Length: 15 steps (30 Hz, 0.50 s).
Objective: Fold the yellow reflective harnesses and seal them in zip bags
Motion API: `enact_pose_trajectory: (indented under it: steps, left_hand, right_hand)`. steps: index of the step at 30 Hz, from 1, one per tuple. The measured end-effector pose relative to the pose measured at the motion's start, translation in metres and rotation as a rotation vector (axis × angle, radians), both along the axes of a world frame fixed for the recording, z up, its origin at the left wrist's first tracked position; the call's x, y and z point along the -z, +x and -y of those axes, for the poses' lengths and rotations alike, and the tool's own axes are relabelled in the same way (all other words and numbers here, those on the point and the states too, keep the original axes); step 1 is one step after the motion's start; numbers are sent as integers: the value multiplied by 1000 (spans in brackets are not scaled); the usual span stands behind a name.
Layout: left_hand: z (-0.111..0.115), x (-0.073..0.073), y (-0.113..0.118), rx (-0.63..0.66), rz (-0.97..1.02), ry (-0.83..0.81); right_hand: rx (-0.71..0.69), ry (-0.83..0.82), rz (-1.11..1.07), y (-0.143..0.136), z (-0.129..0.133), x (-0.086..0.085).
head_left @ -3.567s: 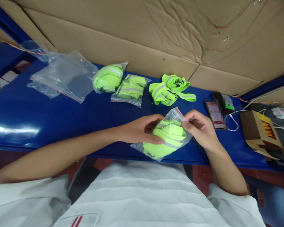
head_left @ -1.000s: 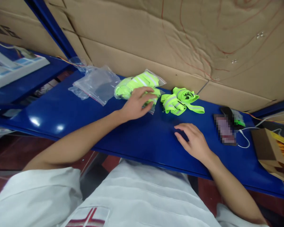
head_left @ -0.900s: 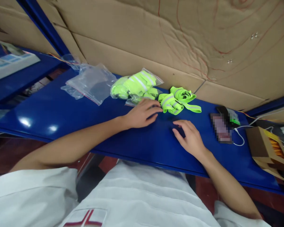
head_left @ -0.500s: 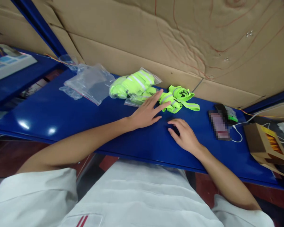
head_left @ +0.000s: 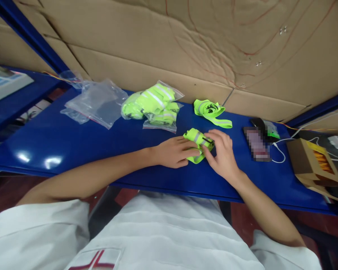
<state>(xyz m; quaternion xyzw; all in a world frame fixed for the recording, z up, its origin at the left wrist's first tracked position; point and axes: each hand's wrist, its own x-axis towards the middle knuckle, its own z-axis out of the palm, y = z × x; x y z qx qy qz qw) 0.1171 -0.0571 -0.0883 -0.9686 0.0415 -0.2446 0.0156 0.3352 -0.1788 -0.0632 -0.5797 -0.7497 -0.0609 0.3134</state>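
Note:
A rolled neon-yellow reflective strap with grey bands and a black piece lies near the middle of the blue table, between my two hands. My left hand is closed on its left side, fingers partly over the strap. On the right side, my right hand pinches it between thumb and fingers. Farther back sits another coiled yellow strap with a loose end trailing right. Clear zip bags of yellow straps are stacked behind my left hand.
Flat clear plastic bags lie at the back left of the blue table. To the right are a phone with a white cable, a dark object, and an opened cardboard box. A cardboard-covered wall rises behind.
One rolled strap has come away from the coil at the back and toward me. My left hand has drawn back with it, and my right hand has closed on its right side.

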Motion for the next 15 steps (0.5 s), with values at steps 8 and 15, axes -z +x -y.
enact_pose_trajectory:
  steps: [8,15]
  left_hand:
    - [4,-6,2,-2,-141,36]
    - [-1,-18,-23,40,-168,61]
  right_hand:
    - [-31,-304,-196,20,-8,4]
    - [121,-272,-175,53,-36,-2]
